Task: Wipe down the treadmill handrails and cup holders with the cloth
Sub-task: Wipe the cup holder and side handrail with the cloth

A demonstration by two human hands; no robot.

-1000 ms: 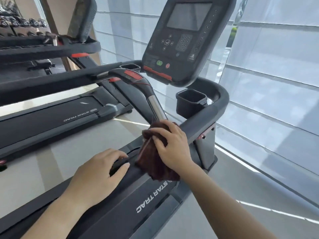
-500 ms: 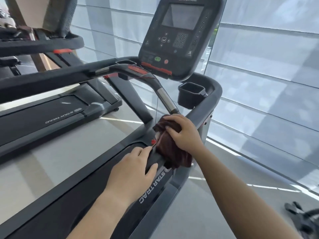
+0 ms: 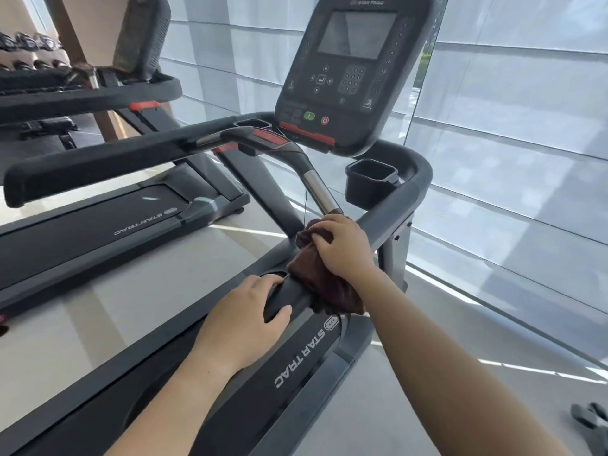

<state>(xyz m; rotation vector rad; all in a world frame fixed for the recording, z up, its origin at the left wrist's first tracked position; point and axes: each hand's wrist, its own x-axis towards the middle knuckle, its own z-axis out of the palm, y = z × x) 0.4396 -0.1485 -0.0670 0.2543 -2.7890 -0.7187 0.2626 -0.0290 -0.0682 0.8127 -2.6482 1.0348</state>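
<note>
A dark maroon cloth [image 3: 324, 284] is wrapped over the treadmill's right handrail [image 3: 391, 209], a grey padded bar curving up toward the console [image 3: 352, 70]. My right hand [image 3: 342, 248] presses down on the cloth, fingers closed over it. My left hand [image 3: 243, 320] grips the rail's near black end, just below the cloth. The right cup holder [image 3: 370, 182] hangs inside the rail's bend; the left cup holder [image 3: 251, 123] sits beside the console. The left handrail [image 3: 98, 166] stretches across the left. A curved inner grip with a metal sensor [image 3: 320, 190] ends above my right hand.
A second Star Trac treadmill [image 3: 98, 232] stands to the left, with a dumbbell rack [image 3: 26, 44] behind it. A glass wall with blinds [image 3: 510, 159] runs along the right. A dark object [image 3: 589, 422] lies on the floor at the bottom right.
My left hand has moved right from the treadmill deck onto the near end of the right handrail and closed around it. My right hand stays on the cloth on the rail.
</note>
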